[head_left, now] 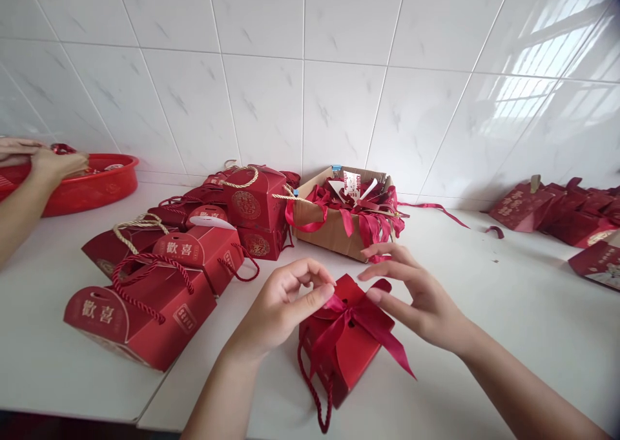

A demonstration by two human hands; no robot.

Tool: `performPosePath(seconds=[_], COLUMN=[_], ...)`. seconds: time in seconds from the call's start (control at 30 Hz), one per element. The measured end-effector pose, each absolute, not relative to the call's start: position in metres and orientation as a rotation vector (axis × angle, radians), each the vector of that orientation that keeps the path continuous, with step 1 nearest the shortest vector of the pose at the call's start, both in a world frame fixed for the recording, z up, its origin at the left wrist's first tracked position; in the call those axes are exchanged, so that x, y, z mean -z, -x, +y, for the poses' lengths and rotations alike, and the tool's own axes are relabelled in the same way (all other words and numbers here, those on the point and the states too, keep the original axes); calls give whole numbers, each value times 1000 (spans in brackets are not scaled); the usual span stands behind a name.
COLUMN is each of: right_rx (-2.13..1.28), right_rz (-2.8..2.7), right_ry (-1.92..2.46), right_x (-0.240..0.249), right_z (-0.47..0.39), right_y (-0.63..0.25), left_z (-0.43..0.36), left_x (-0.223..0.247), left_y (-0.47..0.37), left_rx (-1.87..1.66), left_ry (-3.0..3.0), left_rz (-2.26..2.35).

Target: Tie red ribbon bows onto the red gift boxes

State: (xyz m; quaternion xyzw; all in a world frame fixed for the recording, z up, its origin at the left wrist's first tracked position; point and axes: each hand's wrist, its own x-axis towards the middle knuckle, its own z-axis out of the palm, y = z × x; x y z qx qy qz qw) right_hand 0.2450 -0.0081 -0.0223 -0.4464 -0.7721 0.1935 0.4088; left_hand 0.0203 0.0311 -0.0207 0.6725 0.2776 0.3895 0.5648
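A small red gift box (358, 356) stands on the white table in front of me, with a rope handle (317, 391) hanging down its left side. Across its top lies a crimson ribbon (372, 327) tied in a bow, its tails spreading left and right. My left hand (290, 304) pinches the bow's left loop between thumb and fingertips. Over the right loop, my right hand (421, 298) has its fingers apart, with the thumb close to the loop; whether it touches is hard to see.
Several red gift boxes (159, 311) with rope handles are grouped at left. Behind my box, a cardboard box (322, 230) overflows with ribbons. More red boxes (526, 204) sit far right. Another person's hands (53, 165) work over a red basin (113, 185) at far left.
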Motion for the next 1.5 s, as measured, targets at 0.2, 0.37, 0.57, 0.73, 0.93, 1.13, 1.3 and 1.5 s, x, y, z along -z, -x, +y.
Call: performPosePath(seconds=[0.2,0.37,0.57,0.73,0.93,1.13,1.3,1.5], right_rx=[-425,-410,-399,-442,-482,-548,-731,-973], right_rz=[-2266,-2337,-2323,-2292,-2213,-2148,-1940,-1649], right_ry=[1180,1151,1126,1138,1198,1180,1037,949], right_x=[5,4,7,11,16,16,38,61], right_z=[-5,-3,-3,-4,-5,-6,-3,-4], right_y=[-230,-225,-224,-225,-222,-226,-251,-263], left_z=[29,30,34,33,36,35,32,22], left_x=[18,22,29,27,27,25,22,6], left_y=[-22,-27,-31,-31,-32,-32,-27,-11], left_rx=[-927,-898,-943,-945,-1057,-1031,-981,-1088], left_ry=[-1580,-1531,-1575,-1608,-1618,-1615,-1685,-1926], left_rz=[693,697,758,802,788,786,773,1084])
